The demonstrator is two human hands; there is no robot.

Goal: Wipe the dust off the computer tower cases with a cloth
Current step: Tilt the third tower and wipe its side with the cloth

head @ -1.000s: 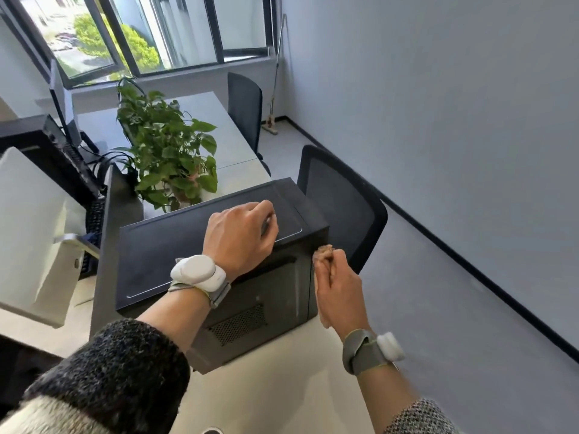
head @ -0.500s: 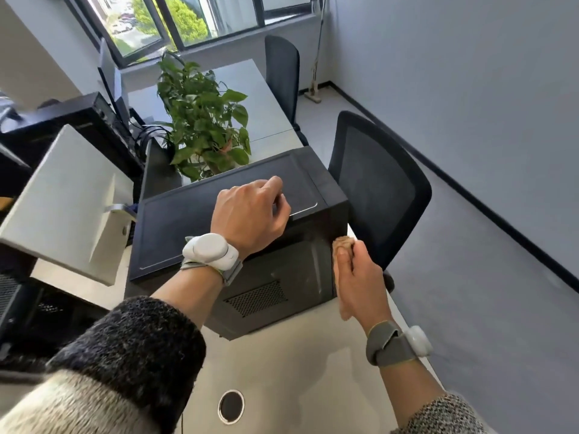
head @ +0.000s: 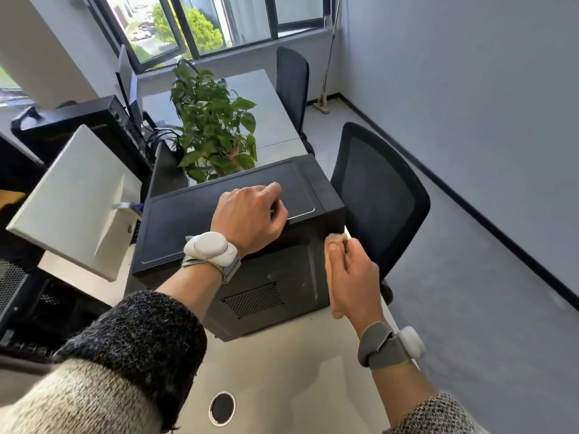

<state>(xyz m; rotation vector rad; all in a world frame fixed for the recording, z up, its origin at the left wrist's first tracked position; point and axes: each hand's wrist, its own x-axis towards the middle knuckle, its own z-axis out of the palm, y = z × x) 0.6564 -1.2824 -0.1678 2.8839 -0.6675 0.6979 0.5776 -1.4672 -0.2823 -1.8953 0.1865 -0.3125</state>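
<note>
A black computer tower case (head: 219, 214) lies on its side on the white desk (head: 282, 371). My left hand (head: 250, 217) sits on its top panel at the near edge, fingers curled on top and thumb over the edge, gripping it. My right hand (head: 354, 277) holds a tan cloth (head: 335, 238) pressed against the case's near right corner, just below the top edge. Most of the cloth is hidden in my palm. The near side of the case shows a vent grille and pale smears.
A second black tower (head: 78, 120) stands at the back left and another open case (head: 18, 292) at the far left. A white monitor back (head: 72, 198), a potted plant (head: 213, 126), a black chair (head: 379, 195) and a desk cable hole (head: 222, 408) surround the case.
My head has shifted, so the case sits higher and more central in view. My right hand with the cloth slid slightly down the right corner. My left hand kept its place on the top.
</note>
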